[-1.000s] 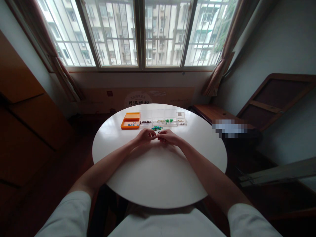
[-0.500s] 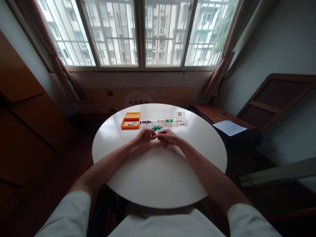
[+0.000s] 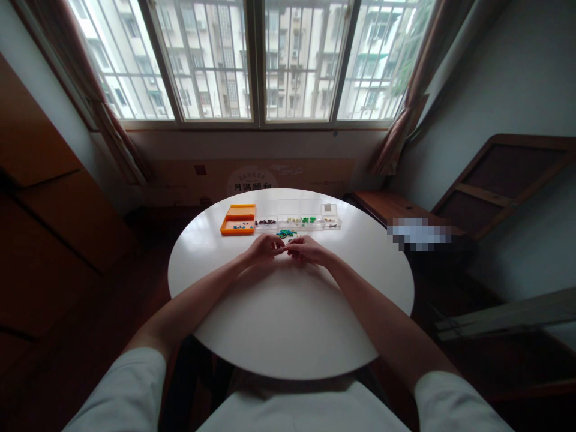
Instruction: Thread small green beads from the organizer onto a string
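Observation:
My left hand (image 3: 267,246) and my right hand (image 3: 306,248) meet over the white table, fingertips pinched together and touching or nearly so. Whatever they pinch is too small to make out. Just beyond the fingers lies a pile of small green, blue and yellow pieces (image 3: 287,234). Behind it stand clear plastic boxes (image 3: 288,224) with open lids; dark brown pieces (image 3: 266,222) lie at their left and green pieces (image 3: 308,220) farther right. To the left of these is an open orange box (image 3: 237,231) with a few blue pieces inside.
The round white table (image 3: 288,324) fills the middle. A small clear box (image 3: 332,223) with pieces stands at the right end of the row. Right of the table is a wooden bench (image 3: 382,207) with a blurred-out pale sheet (image 3: 419,234). A barred window and curtains are ahead.
Both hands keep the same place and pinch. The boxes and the pile have not visibly moved. The sheet on the right is now pixelated.

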`<state>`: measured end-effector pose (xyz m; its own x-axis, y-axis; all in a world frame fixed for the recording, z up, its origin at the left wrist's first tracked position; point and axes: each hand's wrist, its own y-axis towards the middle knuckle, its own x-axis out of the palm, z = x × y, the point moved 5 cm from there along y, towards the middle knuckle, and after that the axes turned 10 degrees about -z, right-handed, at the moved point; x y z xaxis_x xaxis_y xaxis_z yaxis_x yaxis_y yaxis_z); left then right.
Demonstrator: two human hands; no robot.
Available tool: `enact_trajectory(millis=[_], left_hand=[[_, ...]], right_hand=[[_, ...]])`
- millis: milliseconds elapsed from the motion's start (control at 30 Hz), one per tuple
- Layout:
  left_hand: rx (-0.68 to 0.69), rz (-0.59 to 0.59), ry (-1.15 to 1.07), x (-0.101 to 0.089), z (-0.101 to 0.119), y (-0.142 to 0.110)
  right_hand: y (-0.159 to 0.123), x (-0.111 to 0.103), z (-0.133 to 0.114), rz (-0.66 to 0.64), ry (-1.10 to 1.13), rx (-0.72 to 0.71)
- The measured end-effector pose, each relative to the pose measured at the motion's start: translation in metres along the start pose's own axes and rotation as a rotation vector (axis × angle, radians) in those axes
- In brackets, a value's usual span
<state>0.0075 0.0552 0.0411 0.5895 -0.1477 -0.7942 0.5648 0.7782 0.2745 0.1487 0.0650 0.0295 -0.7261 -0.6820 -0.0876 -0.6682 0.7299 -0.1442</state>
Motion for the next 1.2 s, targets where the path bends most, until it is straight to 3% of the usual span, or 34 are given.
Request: enact_trajectory(millis=[1200], left_hand=[[-0.002, 0.0, 0.005, -0.0012, 0.0015, -0.0001]], right_hand=[[-0.0028, 0.0015, -0.0035, 0.013, 0.011, 0.008]])
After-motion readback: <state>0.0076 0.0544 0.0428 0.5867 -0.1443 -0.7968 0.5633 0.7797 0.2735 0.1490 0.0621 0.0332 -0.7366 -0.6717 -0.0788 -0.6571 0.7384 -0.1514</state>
